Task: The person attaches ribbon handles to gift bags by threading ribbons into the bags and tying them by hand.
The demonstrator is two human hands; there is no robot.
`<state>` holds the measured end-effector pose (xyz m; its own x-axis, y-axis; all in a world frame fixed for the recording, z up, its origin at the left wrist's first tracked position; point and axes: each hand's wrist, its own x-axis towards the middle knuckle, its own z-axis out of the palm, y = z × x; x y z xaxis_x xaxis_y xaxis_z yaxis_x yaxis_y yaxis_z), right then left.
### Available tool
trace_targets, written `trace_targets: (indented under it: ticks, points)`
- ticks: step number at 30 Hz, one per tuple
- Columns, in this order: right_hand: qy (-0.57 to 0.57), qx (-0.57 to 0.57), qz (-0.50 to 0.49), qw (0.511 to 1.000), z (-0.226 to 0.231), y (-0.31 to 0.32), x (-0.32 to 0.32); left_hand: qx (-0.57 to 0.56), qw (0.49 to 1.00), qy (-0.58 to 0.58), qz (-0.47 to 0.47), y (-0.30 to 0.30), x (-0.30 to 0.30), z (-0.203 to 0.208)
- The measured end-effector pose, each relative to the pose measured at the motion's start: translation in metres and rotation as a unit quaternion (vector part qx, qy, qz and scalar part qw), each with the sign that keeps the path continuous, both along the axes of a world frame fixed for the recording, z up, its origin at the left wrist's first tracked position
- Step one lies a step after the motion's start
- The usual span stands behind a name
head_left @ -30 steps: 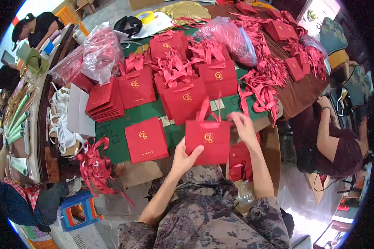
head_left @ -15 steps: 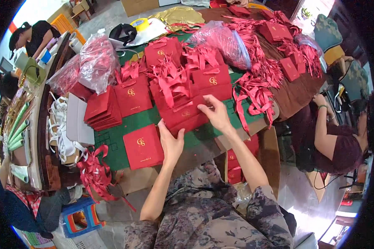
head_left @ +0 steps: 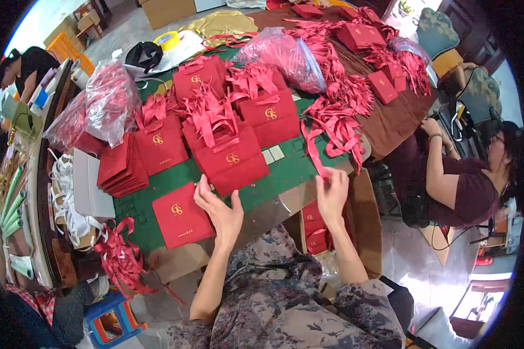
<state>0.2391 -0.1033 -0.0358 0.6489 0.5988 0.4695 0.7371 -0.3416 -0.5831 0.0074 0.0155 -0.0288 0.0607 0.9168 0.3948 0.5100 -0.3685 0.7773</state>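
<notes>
My left hand [head_left: 222, 214] rests with fingers apart at the lower corner of a red gift bag [head_left: 232, 170], between it and a flat red bag [head_left: 180, 216] at the table's front. The upright bag has a gold emblem and ribbon handles; more bags with ribbons stand in a cluster behind it. Over to the right, my right hand [head_left: 333, 195] pinches the hanging end of a red ribbon [head_left: 312, 152]. That ribbon trails from a heap of loose red ribbons [head_left: 336, 129] on the table.
A stack of red bags [head_left: 122, 171] and a grey box [head_left: 93, 183] stand at the left. Plastic-wrapped red bundles [head_left: 112, 99] lie behind. An open carton [head_left: 364, 224] with red bags sits below the table's front edge. Another person [head_left: 460, 186] sits at the right.
My right hand has left the front bag and moved right and down to the ribbon, closing on its end. My left hand has opened beside that bag. The whole view has shifted.
</notes>
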Motion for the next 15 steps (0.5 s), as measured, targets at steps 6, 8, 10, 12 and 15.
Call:
trace_targets:
  ticks: [6,8,10,12,15]
  points:
    - [-0.040,-0.091,0.021,0.995,-0.001,-0.027,0.009,0.016,0.984,0.021,-0.177,-0.042,0.002,0.007]
    - [-0.026,-0.113,0.045,0.992,0.004,-0.027,0.003,0.005,0.974,-0.017,-0.225,-0.054,0.013,0.005]
    - [0.003,-0.126,0.080,0.989,0.011,-0.024,-0.014,0.002,0.963,-0.030,-0.268,-0.062,0.017,0.002]
    - [-0.016,-0.149,0.159,0.976,0.020,-0.018,-0.040,0.001,0.959,-0.034,-0.280,-0.065,0.019,0.003]
    - [0.034,-0.091,0.259,0.961,0.026,-0.010,-0.073,0.013,0.955,-0.002,-0.296,-0.066,0.016,-0.002]
